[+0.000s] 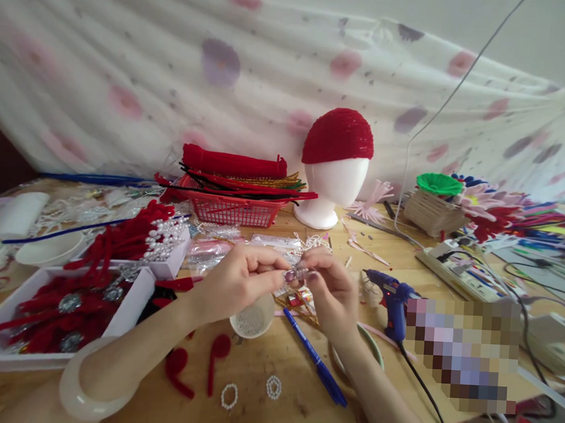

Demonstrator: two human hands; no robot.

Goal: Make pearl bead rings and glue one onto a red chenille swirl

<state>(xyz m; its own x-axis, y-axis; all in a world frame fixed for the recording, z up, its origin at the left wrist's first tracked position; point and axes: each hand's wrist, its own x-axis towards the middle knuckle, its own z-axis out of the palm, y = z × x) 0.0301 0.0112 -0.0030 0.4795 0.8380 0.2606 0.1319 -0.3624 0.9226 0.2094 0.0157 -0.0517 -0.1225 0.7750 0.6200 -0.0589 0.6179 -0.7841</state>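
Observation:
My left hand (247, 285) and my right hand (332, 296) meet over the middle of the table. Thumbs and fingers of both are pinched together around something tiny and shiny, too small to make out. Just below my left hand stands a white cup (268, 315) with small clear beads inside. Nearer to me lie a pearl bead ring (223, 396) and a tighter pearl bead cluster (274, 378). Two curled red chenille pieces (220, 346) rest left of them. A blue pen (315, 358) lies slanting beside my right forearm, which partly covers a round, pale-rimmed object (374, 349).
At left, a white box (130, 308) holds red chenille pieces with sparkling centres. Behind are a red basket (235, 210) of chenille stems and a foam head (334, 182) in a red cap. A blue glue gun (394, 296) and power strip (463, 278) with cables lie right.

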